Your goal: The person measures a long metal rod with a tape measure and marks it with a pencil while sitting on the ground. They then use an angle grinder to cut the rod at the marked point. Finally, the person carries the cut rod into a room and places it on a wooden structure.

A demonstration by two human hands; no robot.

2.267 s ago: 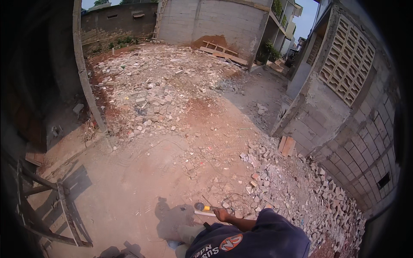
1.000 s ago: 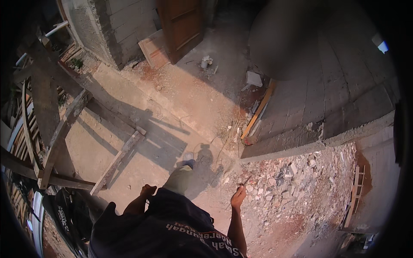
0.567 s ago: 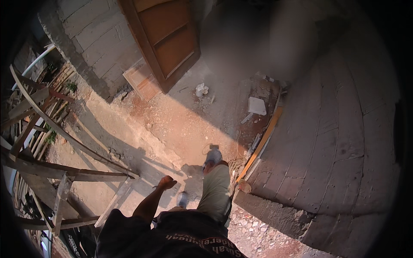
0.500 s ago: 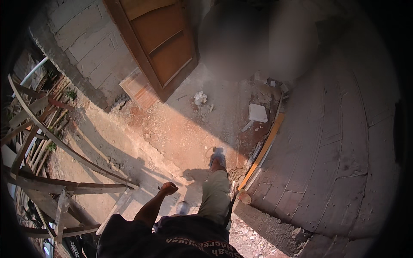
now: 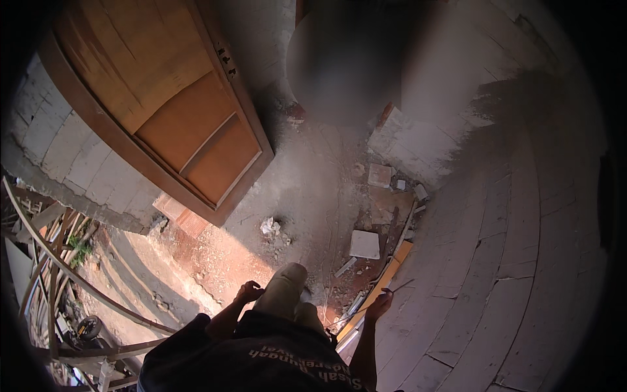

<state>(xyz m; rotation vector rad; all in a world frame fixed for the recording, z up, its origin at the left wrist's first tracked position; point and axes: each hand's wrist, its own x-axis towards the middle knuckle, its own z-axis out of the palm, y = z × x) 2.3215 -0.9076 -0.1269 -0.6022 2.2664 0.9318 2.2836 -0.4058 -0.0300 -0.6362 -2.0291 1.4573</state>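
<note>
My right hand (image 5: 381, 302) is closed around a thin dark rod (image 5: 405, 285) that sticks out toward the upper right; it appears in front of a grey block wall and above a long orange board (image 5: 398, 259). At the left of my raised leg (image 5: 283, 285), my left hand (image 5: 249, 293) has its fingers curled; whatever it may hold is too small to make out. An open brown wooden door (image 5: 163, 111) stands above and to the left, with a light board (image 5: 179, 212) leaning behind its lower edge. A crumpled white lump (image 5: 270, 226) lies on the dusty floor ahead of me.
A grey block wall (image 5: 522, 248) rises along the right, another (image 5: 49, 130) behind the door. A white square slab (image 5: 364, 244) and rubble (image 5: 379, 175) lie at the right edge of the passage. Poles and planks (image 5: 39, 242) are heaped at the left. The top middle is blurred.
I have turned from the rubble yard toward the doorway and stepped closer. The door and right wall are larger in view. My right hand, hidden half a second ago, shows again with the rod.
</note>
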